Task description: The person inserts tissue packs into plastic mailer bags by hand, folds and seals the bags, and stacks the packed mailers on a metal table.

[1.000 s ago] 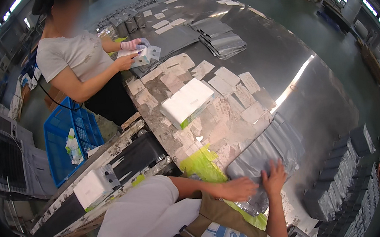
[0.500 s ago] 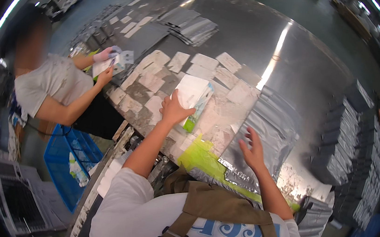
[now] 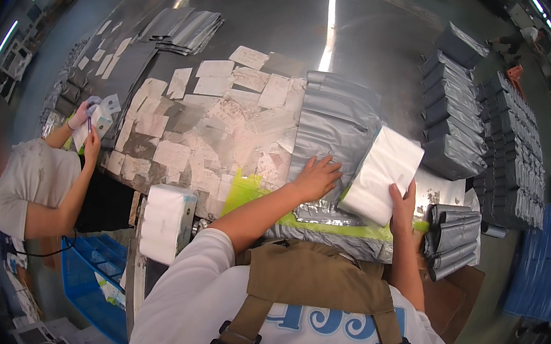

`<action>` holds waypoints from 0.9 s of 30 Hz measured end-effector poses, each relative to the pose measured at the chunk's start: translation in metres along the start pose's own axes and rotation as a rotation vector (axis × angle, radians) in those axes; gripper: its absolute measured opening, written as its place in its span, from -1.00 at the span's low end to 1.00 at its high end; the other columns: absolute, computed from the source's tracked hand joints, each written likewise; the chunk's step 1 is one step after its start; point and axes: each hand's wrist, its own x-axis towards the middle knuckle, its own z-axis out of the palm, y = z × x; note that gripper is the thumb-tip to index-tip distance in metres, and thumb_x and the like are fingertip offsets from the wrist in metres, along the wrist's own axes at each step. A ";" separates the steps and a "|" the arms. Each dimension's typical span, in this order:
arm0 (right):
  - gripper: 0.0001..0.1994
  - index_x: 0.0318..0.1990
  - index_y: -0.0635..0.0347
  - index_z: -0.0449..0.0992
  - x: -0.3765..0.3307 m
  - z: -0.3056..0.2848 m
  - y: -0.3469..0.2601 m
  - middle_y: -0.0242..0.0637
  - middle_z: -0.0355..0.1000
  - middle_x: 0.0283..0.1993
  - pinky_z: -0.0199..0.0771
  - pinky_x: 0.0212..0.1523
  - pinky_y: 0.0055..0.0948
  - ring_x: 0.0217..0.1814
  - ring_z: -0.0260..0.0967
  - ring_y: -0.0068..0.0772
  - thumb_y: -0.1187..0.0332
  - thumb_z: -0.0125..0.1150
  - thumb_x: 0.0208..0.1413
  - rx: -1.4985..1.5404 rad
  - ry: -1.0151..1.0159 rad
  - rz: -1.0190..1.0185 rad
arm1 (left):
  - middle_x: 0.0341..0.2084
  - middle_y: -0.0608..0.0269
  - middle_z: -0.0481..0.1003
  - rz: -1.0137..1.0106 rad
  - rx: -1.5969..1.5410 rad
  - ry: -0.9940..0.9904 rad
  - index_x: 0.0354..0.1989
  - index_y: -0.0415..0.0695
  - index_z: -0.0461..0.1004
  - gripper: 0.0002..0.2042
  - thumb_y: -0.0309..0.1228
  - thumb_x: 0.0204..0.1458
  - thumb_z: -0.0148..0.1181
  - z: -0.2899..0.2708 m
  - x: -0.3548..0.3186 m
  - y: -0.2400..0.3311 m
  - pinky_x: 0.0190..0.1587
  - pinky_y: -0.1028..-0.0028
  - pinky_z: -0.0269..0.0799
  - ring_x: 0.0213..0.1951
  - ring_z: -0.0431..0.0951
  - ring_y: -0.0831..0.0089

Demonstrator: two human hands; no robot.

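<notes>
A white tissue pack (image 3: pixel 384 174), a rectangular block with a printed side, is tilted over the stack of grey plastic bags (image 3: pixel 330 113) in front of me. My right hand (image 3: pixel 401 210) grips its right edge, thumb on the white face and the other fingers mostly hidden behind. Just left of the pack, my left hand (image 3: pixel 317 179) lies on the top bag with its fingers stretched out, holding nothing. Another white pack (image 3: pixel 164 224) sits at the table's near edge, left of my left arm.
At the left, a co-worker (image 3: pixel 41 172) holds a printed white pack. A blue crate (image 3: pixel 97 274) stands below. Several filled grey packages (image 3: pixel 455 118) are stacked at the right, beside folded grey bags (image 3: pixel 454 240). More flat grey bags (image 3: pixel 183 29) lie on the metal table's far left.
My right hand now grips a white pack over the grey bags. My left hand has left the pack it held and moved right onto the bags. The view has turned right.
</notes>
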 end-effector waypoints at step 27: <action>-0.80 -0.28 0.14 0.55 -0.021 0.020 0.000 -0.25 0.36 -0.33 0.35 -0.27 -0.22 -0.21 0.32 -0.16 0.40 0.31 -0.13 -1.078 -0.136 -0.664 | -0.25 0.00 0.51 -0.168 -0.337 0.322 -0.39 -0.27 0.52 -0.91 -0.54 -0.05 0.12 -0.021 -0.021 -0.012 -0.08 0.23 0.40 -0.18 0.47 0.02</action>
